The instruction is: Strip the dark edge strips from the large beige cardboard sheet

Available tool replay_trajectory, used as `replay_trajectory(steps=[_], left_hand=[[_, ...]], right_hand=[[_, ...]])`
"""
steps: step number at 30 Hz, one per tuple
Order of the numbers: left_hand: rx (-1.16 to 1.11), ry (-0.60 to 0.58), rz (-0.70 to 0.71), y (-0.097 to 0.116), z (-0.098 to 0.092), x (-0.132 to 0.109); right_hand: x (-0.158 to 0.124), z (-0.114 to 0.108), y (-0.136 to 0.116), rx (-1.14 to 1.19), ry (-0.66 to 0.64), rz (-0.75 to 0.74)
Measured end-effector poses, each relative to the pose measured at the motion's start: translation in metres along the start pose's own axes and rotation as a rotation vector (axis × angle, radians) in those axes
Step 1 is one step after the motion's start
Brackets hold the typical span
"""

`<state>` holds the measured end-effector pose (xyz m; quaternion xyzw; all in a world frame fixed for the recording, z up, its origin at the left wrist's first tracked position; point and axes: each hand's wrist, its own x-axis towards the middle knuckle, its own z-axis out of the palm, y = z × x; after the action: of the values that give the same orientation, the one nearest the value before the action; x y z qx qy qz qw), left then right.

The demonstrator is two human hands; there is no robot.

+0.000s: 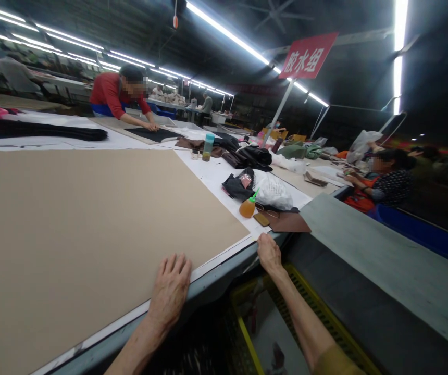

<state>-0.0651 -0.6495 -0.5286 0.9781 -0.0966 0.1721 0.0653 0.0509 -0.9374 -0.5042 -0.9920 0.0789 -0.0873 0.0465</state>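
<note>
A large beige sheet (102,208) covers the near part of the table, over white paper. My left hand (172,286) lies on the sheet close to its near edge, palm down with the fingers stretched out. At the table corner, just past the sheet's corner, is my right hand (270,252), its fingers closed together. A small pale tip shows by the fingertips, but what it belongs to is too small to tell. Beyond this hand lie a tan block (262,219), a squeeze bottle of amber liquid (247,209) with a green nozzle, and a brown sheet (290,222).
Below the table edge stands a yellow crate (318,312). A white plastic bag (273,191), dark folded material (247,155) and a blue-capped bottle (208,147) lie further back. One co-worker (110,94) leans over the table's far side; another person (388,177) sits at right.
</note>
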Motion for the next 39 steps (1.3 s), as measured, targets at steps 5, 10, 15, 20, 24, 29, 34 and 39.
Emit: replay_trajectory(steps=[5,10,15,20,24,29,34,39], left_hand=[[-0.016,-0.005,-0.011,0.001,-0.002,0.001],[-0.039,0.004,-0.018,0.001,-0.002,0.001],[-0.054,-0.013,-0.029,0.001,-0.005,0.001],[-0.064,-0.021,-0.034,0.000,-0.007,0.002],[-0.099,0.016,-0.013,0.000,-0.009,0.001],[-0.162,0.181,0.080,-0.004,-0.014,-0.002],[-0.439,0.223,0.178,0.015,-0.021,-0.028],[-1.140,-0.333,-0.324,0.055,-0.039,-0.054]], right_hand=[[0.008,-0.008,0.001,-0.061,-0.007,-0.002],[0.014,0.000,-0.002,-0.047,-0.018,-0.002],[0.037,-0.026,0.042,0.008,0.040,0.130],[0.040,-0.099,0.154,0.190,0.001,0.342],[-0.005,-0.107,0.194,0.486,-0.040,0.324],[-0.063,-0.053,0.143,0.944,-0.193,0.252],[-0.103,-0.032,0.045,1.302,-0.318,0.153],[-0.140,-0.036,-0.046,1.453,-0.395,0.080]])
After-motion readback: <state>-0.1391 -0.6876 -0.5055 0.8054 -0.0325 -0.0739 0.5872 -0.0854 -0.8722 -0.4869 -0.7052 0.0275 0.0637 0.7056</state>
